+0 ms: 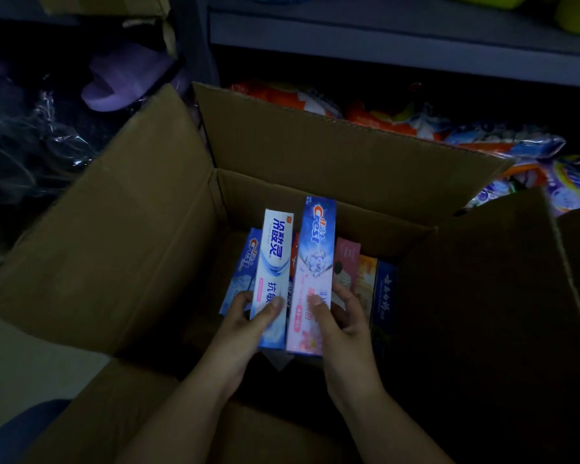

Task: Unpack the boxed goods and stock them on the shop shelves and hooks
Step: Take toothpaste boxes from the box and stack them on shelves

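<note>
Grip, left hand: thumb pressed on the face of a white-and-blue toothpaste box, fingers curled behind it, near its lower end. Grip, right hand: thumb laid on the front of a taller pink-and-blue toothpaste box, fingers wrapped round its right edge.

Both boxes are held upright, side by side, raised partly out of an open cardboard carton. More boxes are seen standing in the carton: a blue one at the left, pink, orange and dark blue ones at the right.

Handling, as judged: thin card sleeves, light, stiff along their length but easily dented at the faces; glossy print may be slippery. A hold low across the narrow sides is thought safest. A grey shelf lies beyond the carton, with bright packets below it.
</note>
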`<state>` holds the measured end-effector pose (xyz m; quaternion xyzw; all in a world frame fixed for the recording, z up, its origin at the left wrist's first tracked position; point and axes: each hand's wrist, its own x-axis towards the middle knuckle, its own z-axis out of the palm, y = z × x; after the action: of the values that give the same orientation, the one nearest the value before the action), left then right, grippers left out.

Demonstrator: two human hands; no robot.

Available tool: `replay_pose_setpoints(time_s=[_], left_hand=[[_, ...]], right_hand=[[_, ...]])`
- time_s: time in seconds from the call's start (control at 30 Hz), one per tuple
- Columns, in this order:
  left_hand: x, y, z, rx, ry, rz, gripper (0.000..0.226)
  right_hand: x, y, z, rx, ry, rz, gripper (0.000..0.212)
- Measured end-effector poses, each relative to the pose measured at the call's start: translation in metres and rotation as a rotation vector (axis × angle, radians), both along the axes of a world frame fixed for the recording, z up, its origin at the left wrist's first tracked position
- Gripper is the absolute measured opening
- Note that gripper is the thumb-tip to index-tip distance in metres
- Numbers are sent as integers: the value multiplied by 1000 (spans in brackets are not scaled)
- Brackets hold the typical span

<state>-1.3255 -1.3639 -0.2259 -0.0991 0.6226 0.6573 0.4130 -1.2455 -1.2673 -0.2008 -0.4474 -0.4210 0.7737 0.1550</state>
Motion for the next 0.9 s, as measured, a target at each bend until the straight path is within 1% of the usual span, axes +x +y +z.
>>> replay_pose_setpoints(time_s=[0.17, 0.3, 0.43, 0.57, 0.67, 0.77, 0.9], left_hand=[[-2, -1, 1, 61, 3, 9, 53], [-4, -1, -1, 59, 10, 41, 51], [-2, 0, 0, 50, 24, 26, 33], [0, 2, 1, 46, 2, -33, 35], [1, 4, 0, 39, -30, -60, 37], [2, 4, 2, 4, -63, -99, 35], [0, 2, 3, -14, -116, -108, 31]], right_hand=[[-3, 1, 3, -62, 58, 15, 30], [-4, 0, 2, -84, 85, 37, 30], [-5, -3, -2, -105, 85, 55, 40], [1, -4, -7, -145, 61, 91, 40], [3, -3, -9, -187, 74, 123, 49], [0, -7, -11, -185, 93, 105, 58], [0, -11, -13, -195, 87, 95, 52]])
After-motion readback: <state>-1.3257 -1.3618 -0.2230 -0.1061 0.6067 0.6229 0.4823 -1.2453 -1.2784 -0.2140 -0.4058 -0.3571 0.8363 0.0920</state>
